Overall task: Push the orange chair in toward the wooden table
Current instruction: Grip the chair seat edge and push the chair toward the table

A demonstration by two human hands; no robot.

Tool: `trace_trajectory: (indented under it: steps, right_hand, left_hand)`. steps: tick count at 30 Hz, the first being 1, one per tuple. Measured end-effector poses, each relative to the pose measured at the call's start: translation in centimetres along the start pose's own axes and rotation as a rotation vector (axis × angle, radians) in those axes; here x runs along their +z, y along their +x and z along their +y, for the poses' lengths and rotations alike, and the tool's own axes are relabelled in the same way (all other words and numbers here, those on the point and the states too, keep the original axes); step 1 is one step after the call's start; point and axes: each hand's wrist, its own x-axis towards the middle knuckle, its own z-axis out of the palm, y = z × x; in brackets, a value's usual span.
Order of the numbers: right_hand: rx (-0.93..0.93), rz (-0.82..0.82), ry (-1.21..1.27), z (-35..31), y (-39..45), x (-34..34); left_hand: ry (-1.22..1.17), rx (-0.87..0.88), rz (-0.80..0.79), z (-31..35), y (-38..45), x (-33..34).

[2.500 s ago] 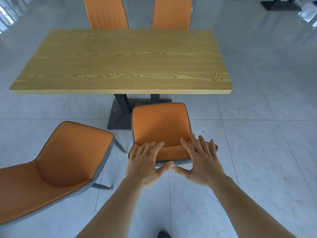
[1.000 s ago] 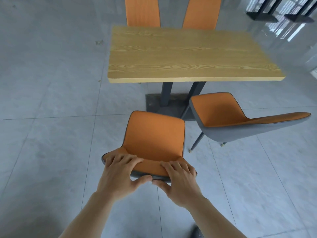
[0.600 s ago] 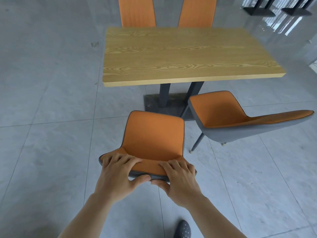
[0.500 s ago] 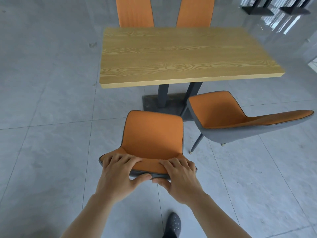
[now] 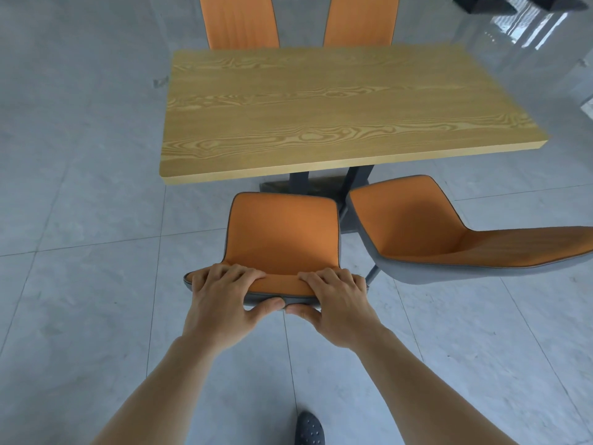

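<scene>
The orange chair (image 5: pixel 282 232) with a grey shell stands right in front of me, its seat facing the wooden table (image 5: pixel 324 110). Its front seat edge sits just short of the table's near edge. My left hand (image 5: pixel 221 300) grips the left part of the backrest top, fingers over the orange side, thumb on the grey back. My right hand (image 5: pixel 340 303) holds the right part the same way. Both thumbs nearly touch at the middle of the rim.
A second orange chair (image 5: pixel 449 236) stands close on the right, turned sideways, its seat edge next to the held chair. Two more orange chairs (image 5: pixel 240 20) are at the table's far side. The table's dark pedestal (image 5: pixel 321 184) is beneath. Grey tiled floor lies all around; my shoe (image 5: pixel 308 430) shows below.
The chair has moved forward with both hands on its backrest; its seat front now lies close to the table's near edge. The table looks nearer and larger.
</scene>
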Motion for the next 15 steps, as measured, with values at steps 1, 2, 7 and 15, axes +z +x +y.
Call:
trace_trajectory:
  steps: [1,2,7,15]
  right_hand:
    - [0.000,0.002,0.003,0.3,0.7,-0.3]
    - [-0.001,0.002,0.005,0.6,1.4,-0.6]
    - [-0.006,-0.007,0.004,1.8,3.8,-1.6]
    - [-0.021,-0.021,0.001,2.0,4.4,-2.0]
  left_hand:
    - [0.002,-0.003,0.000,0.0,0.9,0.0]
    - [0.001,-0.005,0.000,0.0,1.7,0.0]
    - [-0.001,-0.015,-0.009,0.1,4.4,-0.2]
    - [0.010,-0.013,-0.014,-0.3,5.1,-0.2]
